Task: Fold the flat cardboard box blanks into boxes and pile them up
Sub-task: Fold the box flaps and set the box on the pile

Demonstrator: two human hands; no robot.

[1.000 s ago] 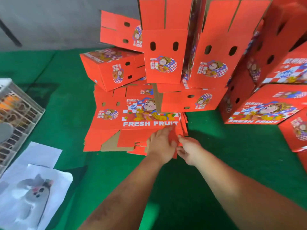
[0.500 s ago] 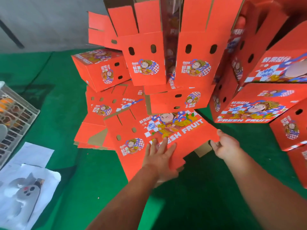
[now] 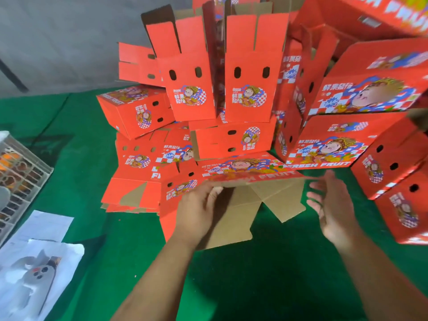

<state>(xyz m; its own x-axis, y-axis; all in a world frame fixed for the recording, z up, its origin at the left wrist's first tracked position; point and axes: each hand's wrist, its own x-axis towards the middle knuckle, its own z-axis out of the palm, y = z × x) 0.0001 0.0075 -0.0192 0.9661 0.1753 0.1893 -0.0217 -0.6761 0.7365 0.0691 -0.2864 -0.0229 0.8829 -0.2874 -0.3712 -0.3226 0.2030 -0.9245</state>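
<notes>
1. Nearest the camera, the left hand (image 3: 196,214) is gripping the near left part of a red cardboard blank (image 3: 243,174), with the fingers curled round the edge where the printed top panel meets the brown inside. This hold is likely steadying the blank while it is being opened into a box.

2. The right hand (image 3: 331,209) is hovering just off the blank's right end, released, fingers spread and straight, holding nothing. Its palm is facing inward, so it looks ready to catch or press the right wall square.

3. The blank itself is sitting half opened above the green table cover (image 3: 266,274), its "FRESH FRUIT" panel lying nearly level and its brown bottom flaps (image 3: 278,200) splaying loose toward the person. The bottom is not yet closed.

4. Just left of it, the stack of flat blanks (image 3: 136,181) is lying on the cover, within easy reach as the supply.

5. Behind and to the right, the folded boxes (image 3: 335,144) are crowding together, some lying on their sides and two standing boxes (image 3: 222,89) pointing open top flaps upward. The pile looks loose rather than tidy.

6. At the far left edge a wire crate (image 3: 20,172) and white printed paper (image 3: 37,269) are resting on the cover.
</notes>
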